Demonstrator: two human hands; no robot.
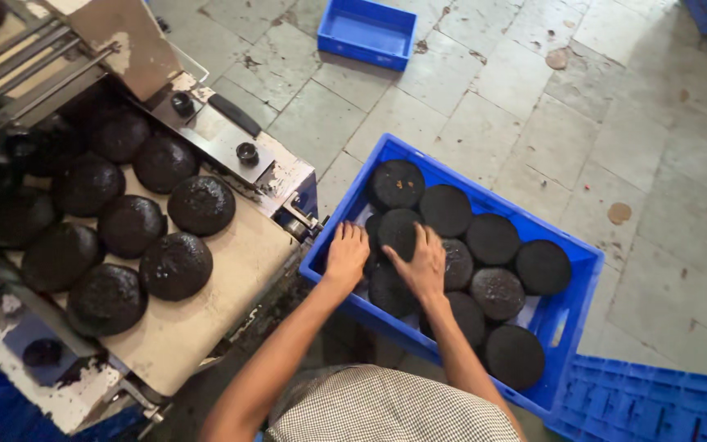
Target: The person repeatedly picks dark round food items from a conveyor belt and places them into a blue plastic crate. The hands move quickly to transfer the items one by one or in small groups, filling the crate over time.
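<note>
while flat on dark discs (443,211), both hands' (347,255) open fingers (427,239) near the blue crate's (576,315) left edge

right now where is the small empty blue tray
In the head view the small empty blue tray sits on the tiled floor at the top centre, beyond the big blue crate of black discs and well clear of both hands.
</note>
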